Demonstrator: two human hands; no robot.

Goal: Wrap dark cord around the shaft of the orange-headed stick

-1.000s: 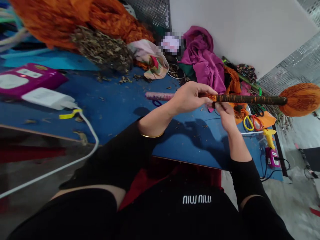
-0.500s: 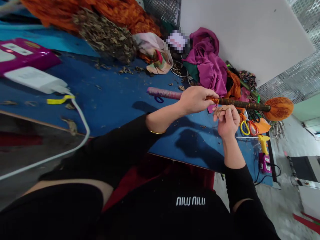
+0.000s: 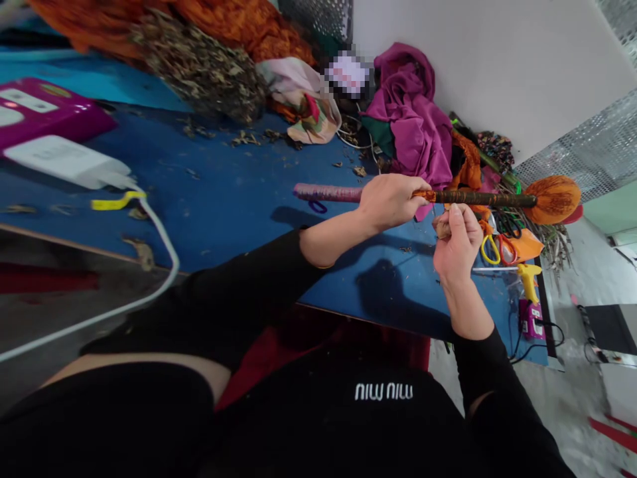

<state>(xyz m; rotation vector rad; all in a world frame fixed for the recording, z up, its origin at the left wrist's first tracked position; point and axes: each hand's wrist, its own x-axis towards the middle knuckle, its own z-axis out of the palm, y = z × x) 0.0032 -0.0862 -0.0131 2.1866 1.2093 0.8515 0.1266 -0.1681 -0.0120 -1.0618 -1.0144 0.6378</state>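
My left hand (image 3: 391, 202) is closed round the middle of a long thin stick (image 3: 488, 198), held level above the table. To the left of that hand the stick is wrapped in pale pink (image 3: 331, 193); to the right it is dark brown-green with orange streaks. A rounded orange cloth bundle (image 3: 552, 199) tops its right end. Just below the stick, my right hand (image 3: 458, 242) is closed, thumb against curled fingers. A small brown piece (image 3: 442, 229) shows between those fingers; its kind is unclear.
Scissors with yellow and red handles (image 3: 490, 249) and a yellow glue gun (image 3: 529, 281) lie right on the blue table (image 3: 239, 189). Magenta cloth (image 3: 418, 126), dried leaves (image 3: 199, 70) and orange fabric (image 3: 249, 30) line the back. A white charger (image 3: 67, 161) trails its cable left.
My right hand's fingers have curled in more tightly round the brown piece, and the hand has shifted slightly. My left hand keeps its hold on the stick. The view has shifted a little.
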